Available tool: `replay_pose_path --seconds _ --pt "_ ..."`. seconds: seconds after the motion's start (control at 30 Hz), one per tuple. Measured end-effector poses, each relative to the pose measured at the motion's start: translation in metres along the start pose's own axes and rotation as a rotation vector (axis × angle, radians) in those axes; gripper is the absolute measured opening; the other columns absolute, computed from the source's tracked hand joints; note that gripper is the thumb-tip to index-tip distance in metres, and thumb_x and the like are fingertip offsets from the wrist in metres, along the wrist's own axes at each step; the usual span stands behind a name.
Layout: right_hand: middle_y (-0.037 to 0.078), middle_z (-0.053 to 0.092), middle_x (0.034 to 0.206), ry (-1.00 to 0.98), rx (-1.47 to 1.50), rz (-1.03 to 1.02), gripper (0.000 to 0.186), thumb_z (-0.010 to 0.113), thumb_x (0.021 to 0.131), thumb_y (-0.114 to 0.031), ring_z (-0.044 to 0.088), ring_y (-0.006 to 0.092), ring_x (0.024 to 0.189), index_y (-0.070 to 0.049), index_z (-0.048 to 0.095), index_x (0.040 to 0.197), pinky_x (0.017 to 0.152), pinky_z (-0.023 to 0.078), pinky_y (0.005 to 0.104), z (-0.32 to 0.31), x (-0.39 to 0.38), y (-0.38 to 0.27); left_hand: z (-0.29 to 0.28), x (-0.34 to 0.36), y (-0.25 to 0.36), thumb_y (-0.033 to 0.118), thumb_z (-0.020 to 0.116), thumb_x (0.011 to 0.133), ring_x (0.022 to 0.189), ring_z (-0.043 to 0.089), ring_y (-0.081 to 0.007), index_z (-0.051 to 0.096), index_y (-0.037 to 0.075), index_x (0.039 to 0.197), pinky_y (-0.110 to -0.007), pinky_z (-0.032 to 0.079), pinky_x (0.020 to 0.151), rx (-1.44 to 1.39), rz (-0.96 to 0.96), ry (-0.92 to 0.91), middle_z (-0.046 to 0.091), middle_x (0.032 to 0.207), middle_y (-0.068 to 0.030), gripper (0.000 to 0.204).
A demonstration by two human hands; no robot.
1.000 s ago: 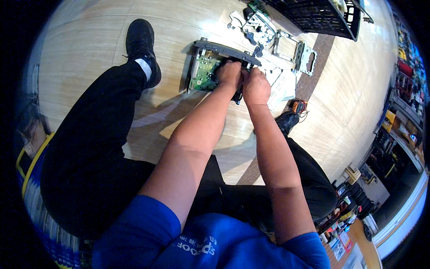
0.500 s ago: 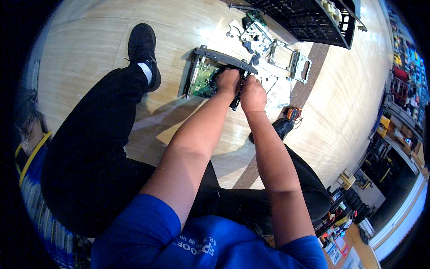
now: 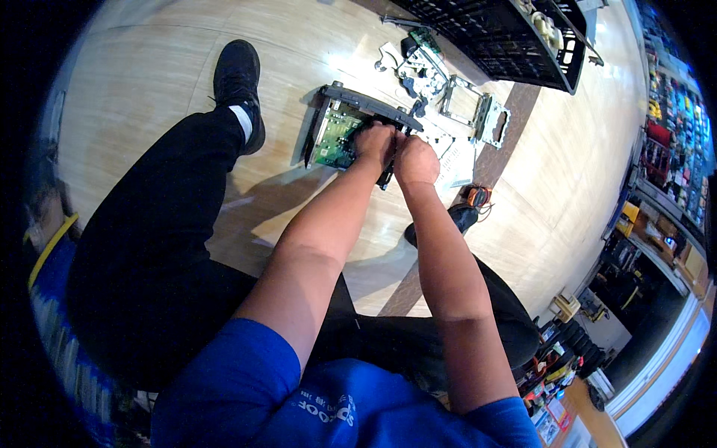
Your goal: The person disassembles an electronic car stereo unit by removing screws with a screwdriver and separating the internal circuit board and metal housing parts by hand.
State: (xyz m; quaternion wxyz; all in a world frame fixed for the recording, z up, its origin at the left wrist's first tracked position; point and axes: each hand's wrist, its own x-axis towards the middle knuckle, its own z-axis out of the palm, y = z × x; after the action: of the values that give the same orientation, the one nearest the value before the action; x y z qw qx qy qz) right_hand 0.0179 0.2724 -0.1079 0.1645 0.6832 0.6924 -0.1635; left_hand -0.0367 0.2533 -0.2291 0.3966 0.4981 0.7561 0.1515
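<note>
An opened electronic unit sits on the floor in front of me, with a dark curved front panel [image 3: 366, 103] along its far side and a green circuit board [image 3: 332, 142] inside. My left hand [image 3: 375, 142] reaches over the board, its fingers curled against the unit's right part. Close beside it, my right hand [image 3: 417, 159] is closed at the unit's right side, below the end of the panel. The two hands nearly touch. Both sets of fingertips are hidden, so any small part between them does not show.
Loose metal parts and brackets [image 3: 491, 121] lie beyond and right of the unit. A black plastic crate [image 3: 515, 56] stands at the far right. An orange-and-black coiled item [image 3: 478, 196] lies by my right shoe [image 3: 463, 216]. My left shoe [image 3: 236, 71] rests on the floor at left.
The view has shifted slightly, moving the crate and loose parts a little down and left in it. My hands remain at the unit's right side, the right hand slightly closer to the left.
</note>
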Motion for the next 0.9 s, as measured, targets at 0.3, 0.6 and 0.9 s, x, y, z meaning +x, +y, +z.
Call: replay_pose_path --seconds 0.3,0.6,0.9 --pt "0.02 0.061 0.092 0.136 -0.328 -0.351 0.019 0.05 0.087 -0.019 0.065 0.0349 0.076 -0.001 0.057 0.09 0.064 0.054 0.0407 0.002 -0.003 0.004 0.0 0.0 0.004 0.025 0.052 0.084 0.089 0.066 -0.0333 0.068 0.013 0.083 -0.044 0.053 0.076 0.027 0.015 -0.056 0.066 0.098 -0.0149 0.02" --pt "0.022 0.065 0.086 -0.139 -0.033 0.041 0.037 0.047 0.091 -0.034 0.065 0.0374 0.081 -0.003 0.066 0.084 0.074 0.052 0.0449 -0.01 0.003 -0.002 0.002 0.005 0.001 0.024 0.05 0.082 0.082 0.065 -0.0365 0.066 0.013 0.079 -0.044 0.053 0.073 -0.064 -0.016 -0.033 0.066 0.092 -0.0139 0.019" --pt "0.021 0.065 0.083 0.128 -0.186 -0.19 0.036 0.048 0.091 -0.035 0.066 0.0363 0.08 -0.003 0.063 0.086 0.07 0.053 0.0434 0.004 -0.001 0.005 0.006 0.012 0.002 0.024 0.055 0.08 0.086 0.067 -0.0327 0.071 0.01 0.084 -0.045 0.053 0.074 -0.018 -0.067 -0.14 0.068 0.093 -0.0151 0.021"
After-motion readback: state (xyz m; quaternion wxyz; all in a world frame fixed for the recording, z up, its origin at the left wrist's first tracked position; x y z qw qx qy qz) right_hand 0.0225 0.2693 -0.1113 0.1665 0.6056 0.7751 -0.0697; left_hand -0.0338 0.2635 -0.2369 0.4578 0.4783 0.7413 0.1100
